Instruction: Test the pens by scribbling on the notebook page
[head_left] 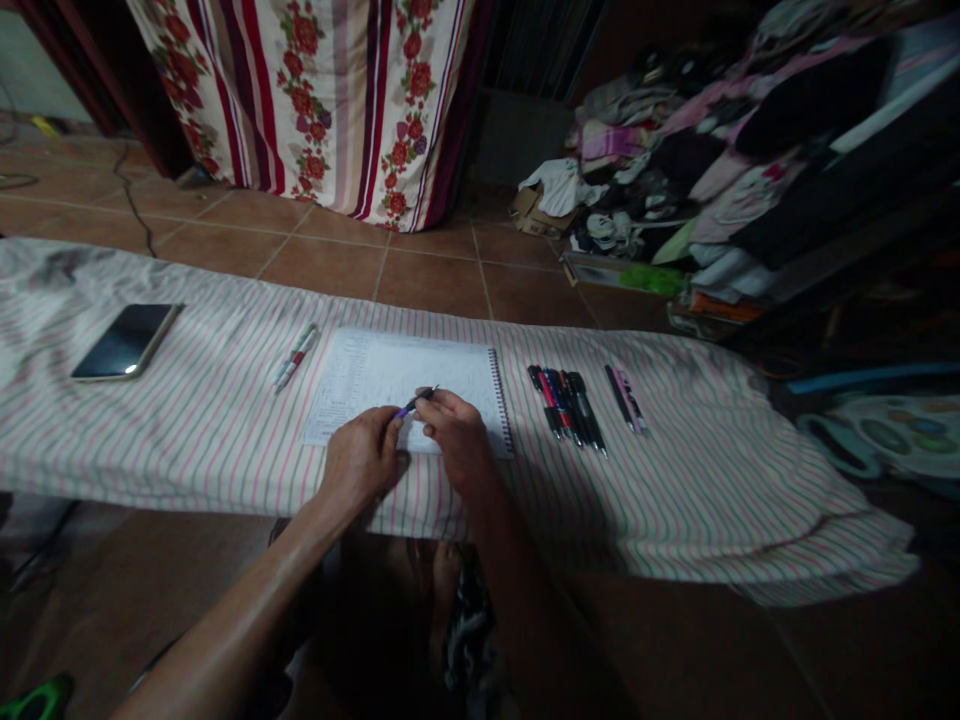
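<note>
Both my hands meet over the near edge of a spiral notebook lying on a striped cloth. A purple and black pen is pinched between them: my left hand grips its purple end, and my right hand closes its fingers on the black end. The pen tip points up and right over the written page.
Several pens lie in a row right of the notebook, two more pens further right, two pens on its left. A phone rests far left. Piled clothes and a floral curtain stand beyond on tiled floor.
</note>
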